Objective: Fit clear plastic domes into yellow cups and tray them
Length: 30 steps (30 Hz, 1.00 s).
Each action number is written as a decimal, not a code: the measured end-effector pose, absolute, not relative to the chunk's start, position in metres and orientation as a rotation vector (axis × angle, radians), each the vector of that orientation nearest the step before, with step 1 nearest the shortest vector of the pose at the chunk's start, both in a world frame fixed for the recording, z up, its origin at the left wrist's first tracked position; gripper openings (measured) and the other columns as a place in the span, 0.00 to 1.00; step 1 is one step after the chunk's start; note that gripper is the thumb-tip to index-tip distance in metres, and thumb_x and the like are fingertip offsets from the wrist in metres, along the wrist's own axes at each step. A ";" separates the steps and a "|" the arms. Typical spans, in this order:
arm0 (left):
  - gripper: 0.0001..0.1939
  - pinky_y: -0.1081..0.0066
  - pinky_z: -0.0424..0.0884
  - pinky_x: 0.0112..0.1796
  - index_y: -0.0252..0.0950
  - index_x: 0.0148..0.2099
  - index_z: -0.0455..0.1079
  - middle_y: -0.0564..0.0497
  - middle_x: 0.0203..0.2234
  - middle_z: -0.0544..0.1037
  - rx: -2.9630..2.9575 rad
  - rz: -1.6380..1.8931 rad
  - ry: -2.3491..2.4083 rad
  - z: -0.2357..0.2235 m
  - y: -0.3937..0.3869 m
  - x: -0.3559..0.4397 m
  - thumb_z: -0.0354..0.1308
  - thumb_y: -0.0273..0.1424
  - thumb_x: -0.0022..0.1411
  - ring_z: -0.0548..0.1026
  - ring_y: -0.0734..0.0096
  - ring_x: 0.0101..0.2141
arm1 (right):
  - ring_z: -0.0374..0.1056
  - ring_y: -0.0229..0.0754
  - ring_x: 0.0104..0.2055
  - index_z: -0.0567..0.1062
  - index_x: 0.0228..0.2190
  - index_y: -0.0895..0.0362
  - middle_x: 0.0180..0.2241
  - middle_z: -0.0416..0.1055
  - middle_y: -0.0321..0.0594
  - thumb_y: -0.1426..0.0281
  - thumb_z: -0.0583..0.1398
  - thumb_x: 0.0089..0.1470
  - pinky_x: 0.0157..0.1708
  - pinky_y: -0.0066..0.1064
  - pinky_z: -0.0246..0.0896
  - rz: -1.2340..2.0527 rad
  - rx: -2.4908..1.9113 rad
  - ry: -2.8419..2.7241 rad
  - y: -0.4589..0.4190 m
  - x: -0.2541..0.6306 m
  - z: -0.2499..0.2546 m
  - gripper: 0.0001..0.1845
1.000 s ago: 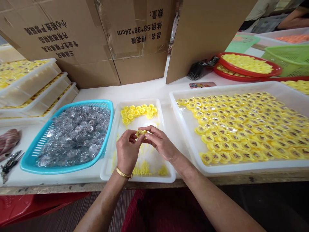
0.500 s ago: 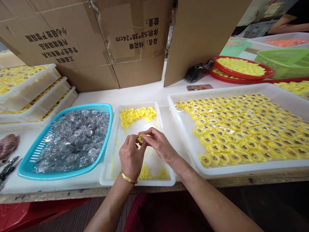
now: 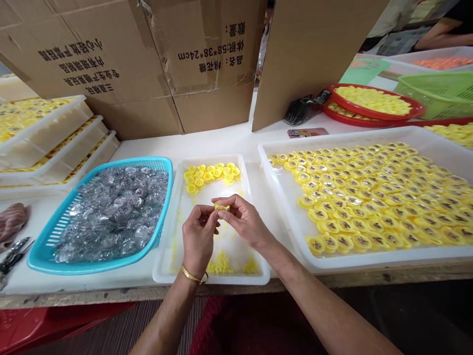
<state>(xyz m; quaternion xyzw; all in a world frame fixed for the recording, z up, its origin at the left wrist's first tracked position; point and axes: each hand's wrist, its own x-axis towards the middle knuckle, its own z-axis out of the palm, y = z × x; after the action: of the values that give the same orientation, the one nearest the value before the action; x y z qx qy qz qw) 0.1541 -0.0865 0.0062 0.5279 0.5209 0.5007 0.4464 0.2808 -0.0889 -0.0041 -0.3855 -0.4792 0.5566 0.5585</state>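
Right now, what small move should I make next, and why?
Perhaps tilt the yellow piece face up to check it. Your left hand and right hand both pinch it, hiding much of it, while the rows of pieces in the big tray show dark centres.

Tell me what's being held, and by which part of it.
A small yellow piece, held by its edges in the fingertip grip of the left hand and right hand; exact contact points are hidden.
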 end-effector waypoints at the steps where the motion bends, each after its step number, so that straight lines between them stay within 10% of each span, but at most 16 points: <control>1: 0.09 0.77 0.67 0.21 0.34 0.32 0.69 0.56 0.19 0.71 1.299 1.237 1.281 0.006 -0.086 0.153 0.61 0.35 0.55 0.69 0.78 0.20 | 0.71 0.40 0.43 0.70 0.35 0.55 0.48 0.71 0.44 0.66 0.62 0.52 0.42 0.36 0.67 1.306 -0.907 -1.139 -0.089 0.280 -0.004 0.08; 14: 0.18 0.77 0.67 0.24 0.37 0.48 0.65 0.55 0.27 0.69 1.468 1.124 1.341 -0.003 -0.080 0.152 0.60 0.38 0.56 0.68 0.76 0.25 | 0.72 0.41 0.40 0.70 0.43 0.54 0.42 0.75 0.42 0.68 0.62 0.52 0.45 0.39 0.65 1.339 -0.921 -1.086 -0.084 0.288 -0.009 0.15; 23: 0.17 0.72 0.70 0.26 0.36 0.35 0.72 0.50 0.23 0.75 1.635 0.962 1.392 0.010 -0.103 0.148 0.55 0.45 0.59 0.72 0.70 0.25 | 0.72 0.40 0.36 0.70 0.41 0.53 0.41 0.74 0.40 0.63 0.63 0.49 0.39 0.39 0.71 1.521 -0.822 -0.954 -0.110 0.283 0.013 0.16; 30: 0.26 0.66 0.75 0.29 0.35 0.48 0.71 0.44 0.37 0.77 1.400 0.889 1.225 0.007 -0.108 0.129 0.50 0.50 0.60 0.76 0.61 0.35 | 0.70 0.39 0.38 0.72 0.40 0.53 0.37 0.72 0.37 0.63 0.61 0.52 0.42 0.36 0.69 0.910 -1.356 -1.038 -0.130 0.387 0.040 0.13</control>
<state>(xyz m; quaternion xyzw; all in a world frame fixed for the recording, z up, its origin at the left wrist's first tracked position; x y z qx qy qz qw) 0.1285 -0.1082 0.0073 0.5823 0.5098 0.3699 0.5140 0.3866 -0.1297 0.0402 -0.5772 -0.4418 0.3874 0.5671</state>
